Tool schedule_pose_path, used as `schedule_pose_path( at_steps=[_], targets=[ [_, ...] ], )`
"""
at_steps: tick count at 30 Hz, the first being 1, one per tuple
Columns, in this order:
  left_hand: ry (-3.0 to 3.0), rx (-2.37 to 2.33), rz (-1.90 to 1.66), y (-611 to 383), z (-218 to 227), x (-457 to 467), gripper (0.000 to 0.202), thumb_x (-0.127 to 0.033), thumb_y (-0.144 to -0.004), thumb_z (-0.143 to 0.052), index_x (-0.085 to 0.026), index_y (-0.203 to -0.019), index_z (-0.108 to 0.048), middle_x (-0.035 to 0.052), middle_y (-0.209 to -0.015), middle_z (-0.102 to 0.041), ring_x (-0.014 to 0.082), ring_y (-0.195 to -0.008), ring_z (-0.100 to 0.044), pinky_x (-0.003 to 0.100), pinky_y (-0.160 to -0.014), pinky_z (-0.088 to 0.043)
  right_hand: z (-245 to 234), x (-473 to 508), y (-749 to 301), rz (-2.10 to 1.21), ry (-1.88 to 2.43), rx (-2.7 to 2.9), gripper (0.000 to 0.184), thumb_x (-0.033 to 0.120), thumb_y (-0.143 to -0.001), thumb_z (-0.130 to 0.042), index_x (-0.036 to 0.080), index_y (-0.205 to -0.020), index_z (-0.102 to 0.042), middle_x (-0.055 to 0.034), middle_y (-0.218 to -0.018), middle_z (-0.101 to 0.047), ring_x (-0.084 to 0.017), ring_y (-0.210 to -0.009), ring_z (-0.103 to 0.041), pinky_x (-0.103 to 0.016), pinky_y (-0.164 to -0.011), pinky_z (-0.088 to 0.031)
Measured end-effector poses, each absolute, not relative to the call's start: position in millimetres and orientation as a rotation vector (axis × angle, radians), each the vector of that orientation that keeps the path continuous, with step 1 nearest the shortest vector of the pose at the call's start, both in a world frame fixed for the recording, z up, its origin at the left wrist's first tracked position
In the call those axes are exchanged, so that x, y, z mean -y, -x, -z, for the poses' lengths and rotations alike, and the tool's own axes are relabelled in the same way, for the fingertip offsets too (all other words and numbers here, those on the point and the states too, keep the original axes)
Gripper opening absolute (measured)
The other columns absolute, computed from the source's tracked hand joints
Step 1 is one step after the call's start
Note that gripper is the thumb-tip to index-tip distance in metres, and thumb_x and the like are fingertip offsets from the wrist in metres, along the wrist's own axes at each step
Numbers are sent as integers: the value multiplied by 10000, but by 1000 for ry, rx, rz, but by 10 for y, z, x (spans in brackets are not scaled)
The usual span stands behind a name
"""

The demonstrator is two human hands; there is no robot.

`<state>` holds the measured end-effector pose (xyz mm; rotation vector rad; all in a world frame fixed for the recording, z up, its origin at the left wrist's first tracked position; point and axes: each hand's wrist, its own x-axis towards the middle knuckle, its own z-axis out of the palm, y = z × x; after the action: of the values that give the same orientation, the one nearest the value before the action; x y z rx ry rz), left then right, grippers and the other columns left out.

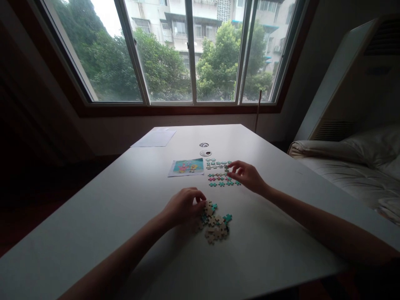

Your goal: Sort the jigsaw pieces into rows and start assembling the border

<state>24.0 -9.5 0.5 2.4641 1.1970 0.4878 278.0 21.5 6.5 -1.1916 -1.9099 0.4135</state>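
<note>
A loose heap of jigsaw puzzle pieces [215, 231], mostly pale backs with some teal faces, lies on the white table [125, 221]. At its left edge is my left hand [184, 205], its fingers curled and pinching a puzzle piece. Farther away, several rows of sorted teal, pink and pale pieces [221, 183] lie face up. My right hand [246, 177] reaches in from the right over these rows, thumb and index finger closed on a puzzle piece at their right end. Left of the rows lies a picture card [188, 166] with pink and yellow figures on teal.
Two round inset discs [205, 153] sit in the tabletop beyond the pieces. White paper [154, 138] lies at the far left corner. A wide window [193, 54] is behind the table, a thin stick [258, 110] leans there, and a padded seat [340, 166] stands at right.
</note>
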Motion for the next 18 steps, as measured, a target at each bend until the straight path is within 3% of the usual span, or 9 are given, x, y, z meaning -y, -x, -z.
schedule_pose_path(
  at_steps=[4,9,18],
  targets=[
    [-2470,-1225,-455,-249,-39,114,159,-270,-762,-530,-221,-812,-673,9,-785,-611,133,-651,-539,221,-602,-392,-67,-660,-3058,-446,1408,1917,369,433,-721,-593,160,-971,-594,-30,-763,-629,-106,-578,-550,-221,-535,-428],
    [-2481,-1246,-443,-257,-61,131,158,-302,-757,-544,-229,-814,-672,9,-787,-604,138,-649,-543,233,-609,-391,20,-1008,-3363,-454,1713,1998,323,379,-695,-617,167,-938,-638,-38,-818,-660,-138,-686,-589,-221,-604,-420],
    [-2465,-1233,-443,-256,-71,137,153,-280,-763,-542,-235,-824,-675,6,-797,-609,138,-650,-542,229,-598,-384,88,-1135,-3530,-584,1784,2024,362,357,-663,-655,146,-957,-653,-66,-863,-668,-162,-754,-596,-223,-635,-420]
  ],
)
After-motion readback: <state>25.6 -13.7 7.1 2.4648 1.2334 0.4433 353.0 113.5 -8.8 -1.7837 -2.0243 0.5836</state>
